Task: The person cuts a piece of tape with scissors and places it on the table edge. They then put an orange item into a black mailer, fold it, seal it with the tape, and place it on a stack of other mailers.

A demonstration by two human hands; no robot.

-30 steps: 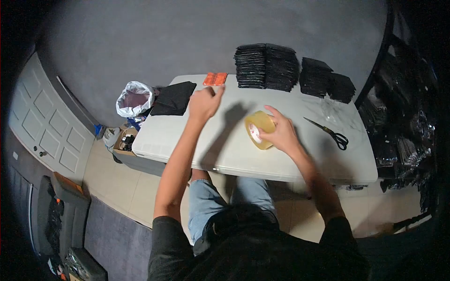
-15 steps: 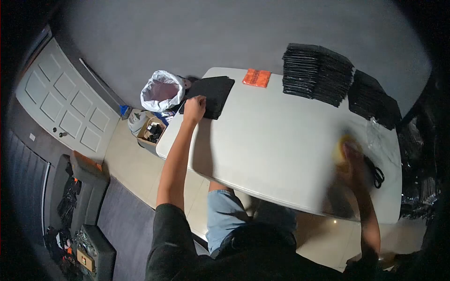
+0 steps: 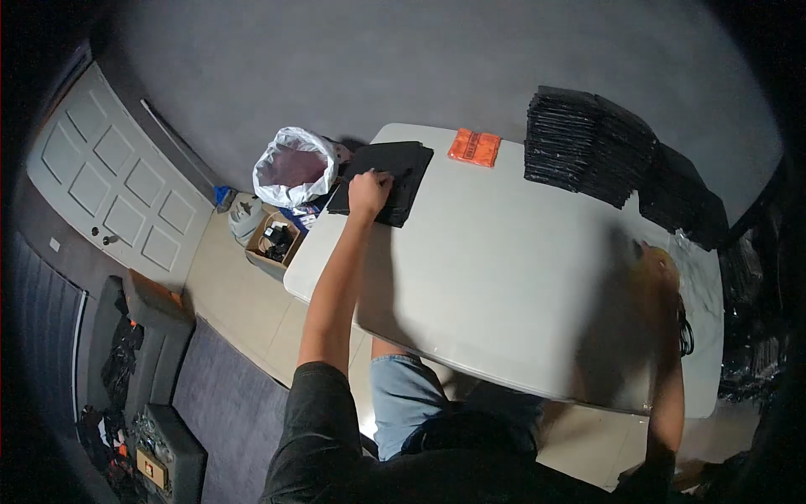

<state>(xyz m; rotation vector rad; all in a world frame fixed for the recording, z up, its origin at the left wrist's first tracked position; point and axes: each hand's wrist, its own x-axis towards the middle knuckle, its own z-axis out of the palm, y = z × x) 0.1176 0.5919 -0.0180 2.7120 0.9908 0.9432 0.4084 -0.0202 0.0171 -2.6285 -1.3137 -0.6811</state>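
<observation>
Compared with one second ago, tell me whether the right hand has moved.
Yes: the right hand has moved rightward across the white table, toward the scissors.

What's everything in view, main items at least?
Table: one, white, centre
Flat stack: one, black, table's left end
Packet: at least one, orange, far edge
Tall stacks: two, black, right of packet
Lower stacks: uncertain, black, right corner
Clear plastic: uncertain, colourless, right end
Scissors: one, black handles, by right forearm
Tape roll: one, yellowish, at right hand, blurred
Bin: one, white-lined, left of table
Box: one, brown, below bin
Door: one, white, far left
Sofa: one, grey, lower left
Plastic heap: uncertain, black, right edge
Shorts: one pair, blue, bottom centre
Left hand: one, bare, on flat stack
Right hand: one, bare, right end
</observation>
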